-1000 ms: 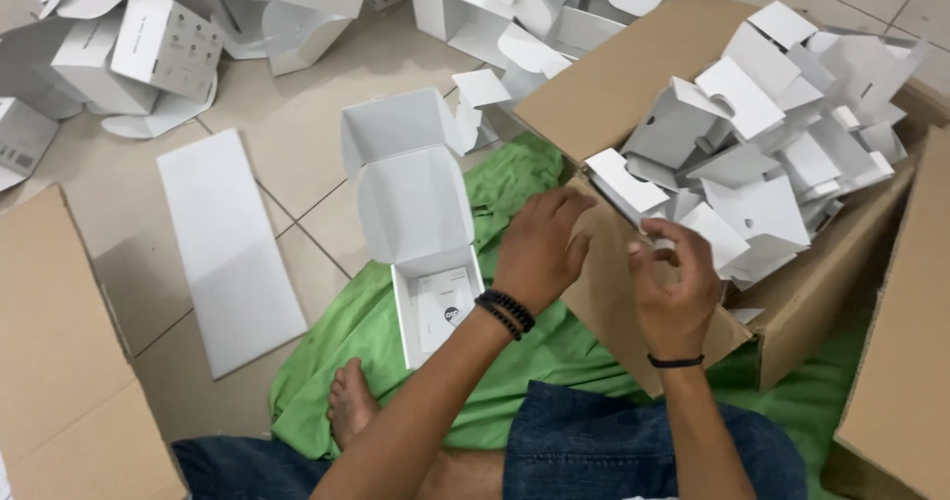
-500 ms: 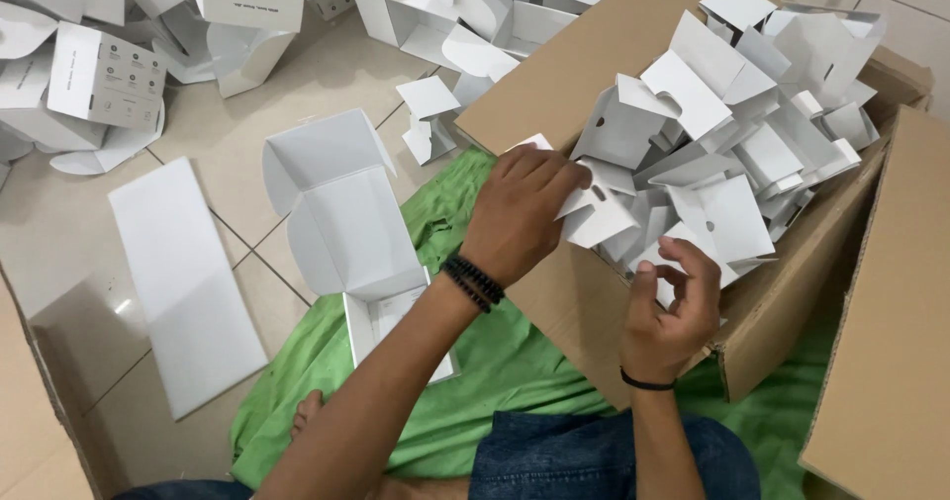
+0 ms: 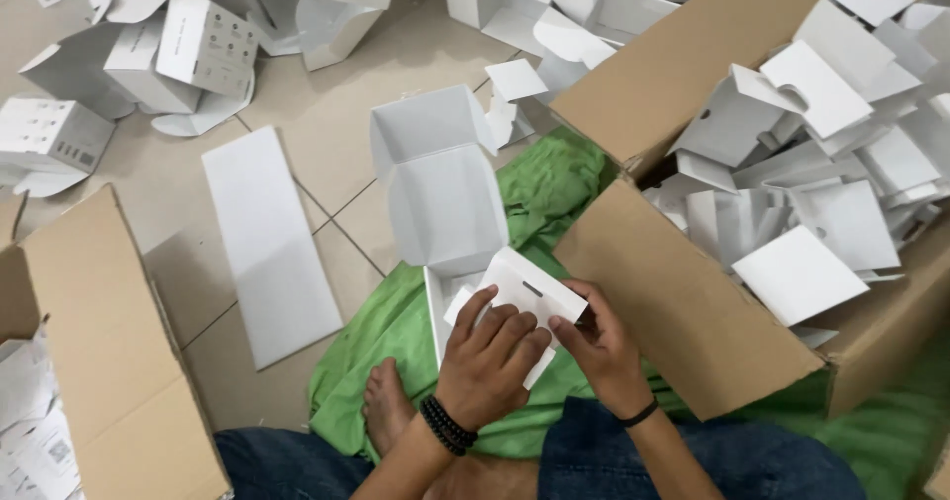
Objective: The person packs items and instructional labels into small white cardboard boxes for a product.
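A small white card insert (image 3: 522,297), folded and marked by a short dark slot, is held between both hands above the lap; the left hand (image 3: 492,357) is laid over its near side with fingers (image 3: 515,334) curled onto the card, a black bead bracelet (image 3: 447,426) being worn at that wrist; the right hand (image 3: 602,347) is closed on the right edge of the same insert, its fingers largely hidden beneath the card, and a thin black band (image 3: 638,416) is seen at its wrist. Just beyond the hands an open white box (image 3: 440,198) is set on a green cloth (image 3: 539,188) spread over the tiled floor (image 3: 327,129); a bare foot (image 3: 384,406) is rested on the cloth beside the left forearm. To the right, a large brown carton (image 3: 683,307) is filled with loose white inserts (image 3: 821,193); a flat white sheet (image 3: 270,245) is laid on the floor to the left, near a second brown carton (image 3: 109,347); further white boxes (image 3: 188,45) are scattered along the far edge of the floor.
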